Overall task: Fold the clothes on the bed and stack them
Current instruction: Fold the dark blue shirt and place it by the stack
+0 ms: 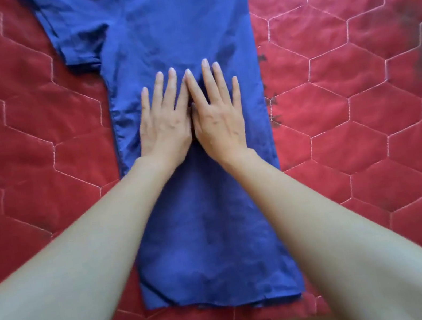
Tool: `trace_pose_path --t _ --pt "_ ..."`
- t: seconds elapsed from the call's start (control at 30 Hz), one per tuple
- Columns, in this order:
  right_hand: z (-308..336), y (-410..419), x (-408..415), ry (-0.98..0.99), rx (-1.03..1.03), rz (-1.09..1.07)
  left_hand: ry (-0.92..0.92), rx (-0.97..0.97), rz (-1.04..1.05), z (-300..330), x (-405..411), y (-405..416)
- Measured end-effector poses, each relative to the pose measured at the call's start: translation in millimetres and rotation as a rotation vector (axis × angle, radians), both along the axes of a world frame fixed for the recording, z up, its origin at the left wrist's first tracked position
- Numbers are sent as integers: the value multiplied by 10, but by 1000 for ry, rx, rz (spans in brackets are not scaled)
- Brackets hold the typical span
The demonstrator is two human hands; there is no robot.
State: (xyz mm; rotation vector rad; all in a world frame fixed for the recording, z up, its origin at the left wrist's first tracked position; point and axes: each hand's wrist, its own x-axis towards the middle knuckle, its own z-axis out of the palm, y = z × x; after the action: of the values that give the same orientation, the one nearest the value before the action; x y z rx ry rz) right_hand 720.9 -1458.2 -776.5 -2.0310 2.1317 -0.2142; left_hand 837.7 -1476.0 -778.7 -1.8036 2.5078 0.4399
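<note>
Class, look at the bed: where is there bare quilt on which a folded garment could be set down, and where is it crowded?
Bare red quilt lies right of the blue shirt's straight edge, out to the frame edge. More lies left of the shirt body, below the spread sleeve. The middle is crowded: the left hand and right hand press flat on the shirt, side by side.

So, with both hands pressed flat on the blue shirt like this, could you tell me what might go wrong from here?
1. The left hand and right hand press only the middle of the blue shirt, so smoothing outward could drag the straight right edge out of line.
2. The left sleeve still sticks out onto the red quilt; folding upward now might leave it hanging out.
</note>
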Motion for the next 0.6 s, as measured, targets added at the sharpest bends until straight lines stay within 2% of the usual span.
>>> trace_pose_path --t 0.07,0.23,0.33,0.43,0.6 --pt "-94 -25 -168 65 91 21 -44 9 -4 -71 157 -46" --pt "-136 577 -512 89 66 109 -118 49 287 -36 397 551" --pt "-33 681 -565 104 91 116 -147 95 325 88 280 692" --pt "66 194 -464 79 37 95 -120 12 220 163 140 285" --pt "87 -1181 -189 40 -32 88 -49 -96 89 43 -134 -1051"
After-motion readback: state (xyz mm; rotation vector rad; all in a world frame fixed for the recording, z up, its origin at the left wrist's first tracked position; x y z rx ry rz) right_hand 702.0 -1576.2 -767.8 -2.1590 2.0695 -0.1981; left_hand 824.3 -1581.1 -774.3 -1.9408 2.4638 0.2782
